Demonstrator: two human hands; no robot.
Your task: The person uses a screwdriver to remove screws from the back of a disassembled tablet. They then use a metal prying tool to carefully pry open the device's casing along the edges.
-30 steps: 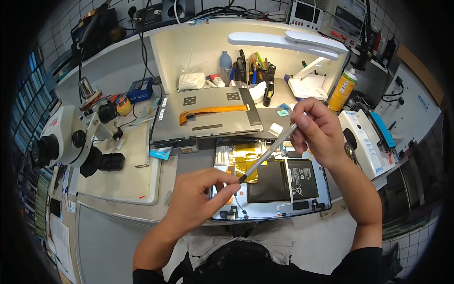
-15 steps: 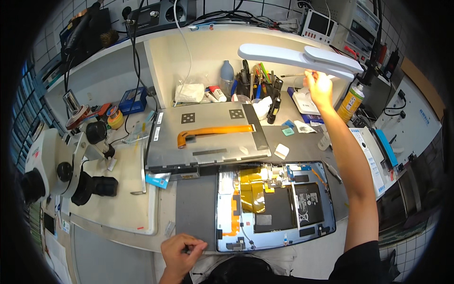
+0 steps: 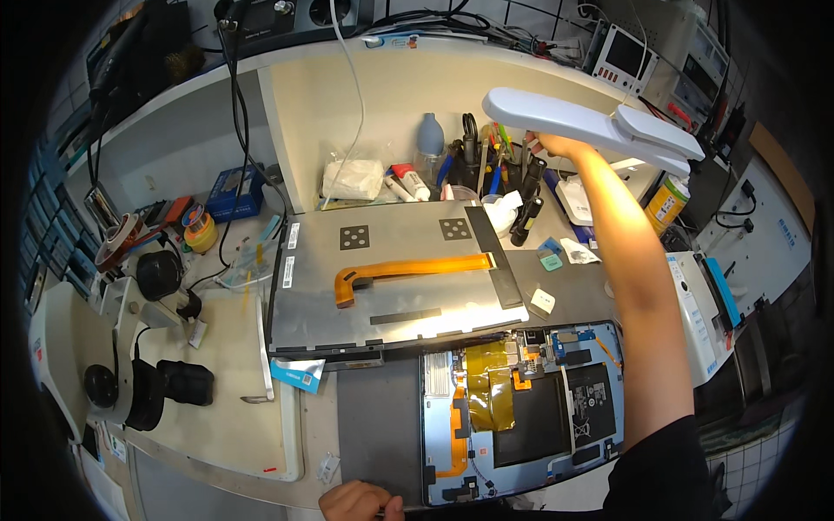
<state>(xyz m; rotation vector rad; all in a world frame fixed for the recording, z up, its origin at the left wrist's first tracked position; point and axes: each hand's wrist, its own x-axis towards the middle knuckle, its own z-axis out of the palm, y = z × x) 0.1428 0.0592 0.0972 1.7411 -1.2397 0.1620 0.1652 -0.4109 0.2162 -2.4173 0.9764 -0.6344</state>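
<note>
My right hand [image 3: 556,146] reaches far under the white lamp arm [image 3: 573,122], at the tool pots [image 3: 486,161]. Its fingers are pinched together among the upright pens and tools; the lamp partly covers them, and what they hold I cannot make out. At the lower edge my left hand [image 3: 360,502] rests curled, with nothing seen in it, left of the opened tablet [image 3: 530,460]. The tablet's battery [image 3: 595,399], gold tape [image 3: 489,391] and orange flex cables show. Behind it lies a grey panel [image 3: 400,300] with an orange flex cable [image 3: 417,267] on top.
A microscope [image 3: 143,356] stands at the left over a cream mat [image 3: 252,434]. Small bottles, a blue air blower [image 3: 430,135] and a white cloth bundle [image 3: 354,180] line the shelf. A yellow spray can [image 3: 666,204] and a white device [image 3: 704,321] are at the right.
My right hand has moved left and down to the tool pots; the thin tool it held out is no longer distinct. My left hand has curled further, nearer the lower edge. The view has shifted.
</note>
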